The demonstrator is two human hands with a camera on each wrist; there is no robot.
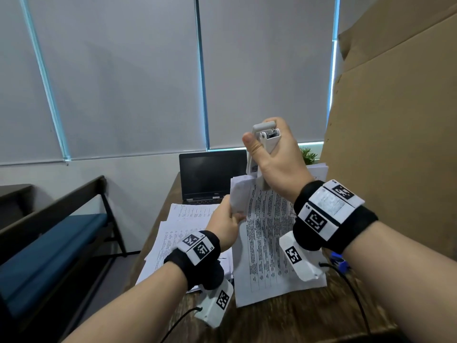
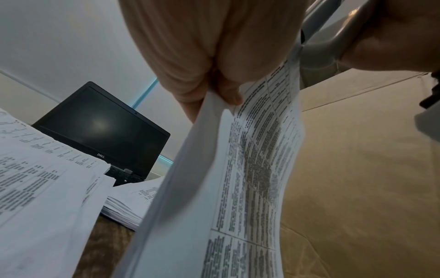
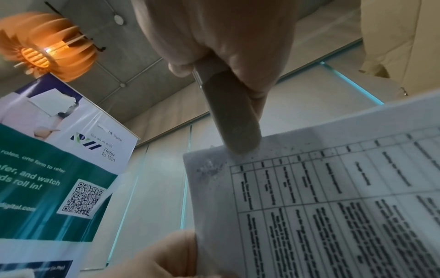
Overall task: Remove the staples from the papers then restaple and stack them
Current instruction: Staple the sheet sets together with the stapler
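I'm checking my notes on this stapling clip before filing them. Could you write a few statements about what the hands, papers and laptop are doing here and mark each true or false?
1. The right hand grips a pale grey stapler at the top corner of a held-up paper set. True.
2. The left hand lies flat on the table. False: it pinches the left edge of the held-up paper set.
3. The laptop screen is dark. True.
4. The laptop is closed. False: its lid stands open.
5. Other printed papers lie on the table under the left hand. True.
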